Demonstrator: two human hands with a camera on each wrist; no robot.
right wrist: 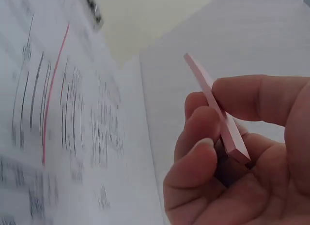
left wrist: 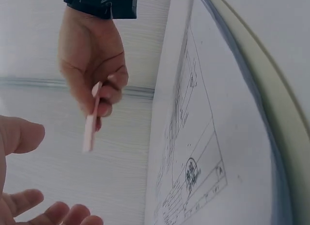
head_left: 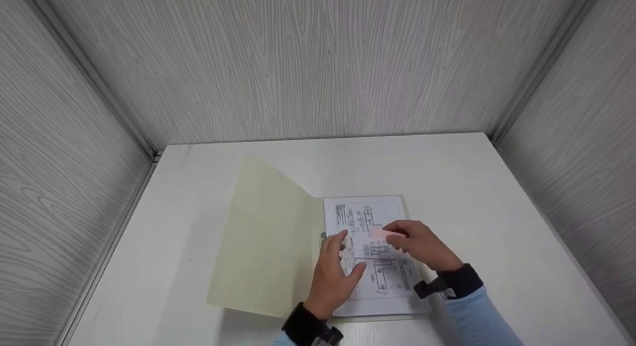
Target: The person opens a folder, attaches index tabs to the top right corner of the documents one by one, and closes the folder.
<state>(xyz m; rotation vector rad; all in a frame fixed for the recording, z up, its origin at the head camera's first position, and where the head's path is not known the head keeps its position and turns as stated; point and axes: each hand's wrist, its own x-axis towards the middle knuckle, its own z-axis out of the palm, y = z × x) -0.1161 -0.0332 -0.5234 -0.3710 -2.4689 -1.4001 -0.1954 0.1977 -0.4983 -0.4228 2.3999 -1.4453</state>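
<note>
My right hand (head_left: 420, 244) pinches a small pink pad of sticky notes (right wrist: 213, 99) between thumb and fingers. In the right wrist view the pad is seen edge-on, as a thin block. Below that hand lie white sheets with printed technical drawings (head_left: 367, 291), inside an opened pale yellow folder (head_left: 263, 241). My left hand (head_left: 333, 281) is over the left side of the sheets, fingers spread and holding nothing. Its thumb and fingertips show at the left of the left wrist view. A red line (right wrist: 55, 84) marks one sheet in the right wrist view.
The folder's cover stands raised at the left, with a metal clip (head_left: 323, 236) at its spine. All this is on a white table (head_left: 497, 212), enclosed by grey wood-grain panels (head_left: 323, 62) at the back and both sides.
</note>
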